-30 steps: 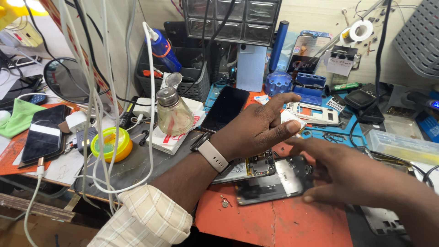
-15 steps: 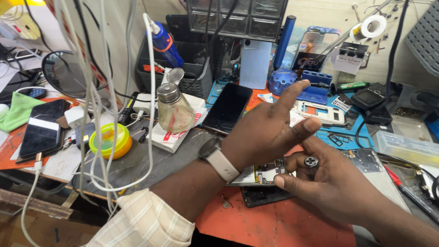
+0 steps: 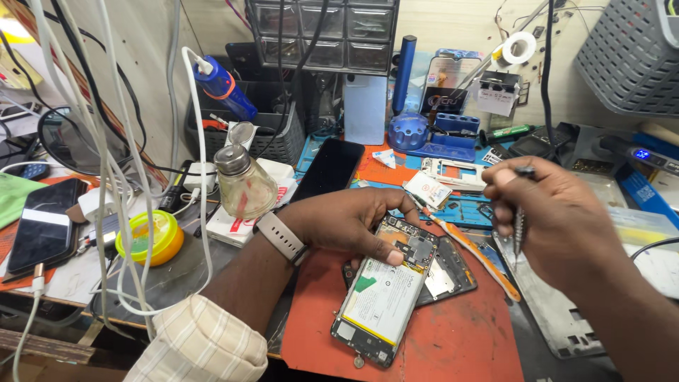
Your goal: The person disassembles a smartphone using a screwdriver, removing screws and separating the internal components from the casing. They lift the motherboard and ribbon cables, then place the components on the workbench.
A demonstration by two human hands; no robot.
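Since half a second before, both of my hands had shifted: the left hand (image 3: 346, 219), which had been spread flat with fingers fanned over the parts, had curled down onto the opened phone (image 3: 385, 290), and the right hand (image 3: 548, 216) had lifted away from the phone toward the right side of the bench. I saw the left thumb and fingertips pinching the top end of the opened phone, close around its edge but not wrapped fully; the wrist carried a pale watch band (image 3: 281, 237). The phone lay face down with its back off, white battery and circuit board showing, tilted so that its lower end pointed at the near edge of the red work mat (image 3: 453, 346). Just under and beside it to the right lay a dark back frame (image 3: 449, 272), touching it. My right hand was closed around a thin screwdriver (image 3: 520, 230), tip pointing down, held clear above a grey metal plate (image 3: 559, 311) at the right edge of the mat. An orange-handled toothbrush (image 3: 474, 247) lay between the two hands. Toward the far side of the bench stood a glass dispenser bottle (image 3: 244, 184) on a white box, with a black phone (image 3: 329, 170) face up just beside it. A yellow round tin (image 3: 150, 237) sat near the left edge, among hanging white cables (image 3: 106, 177).
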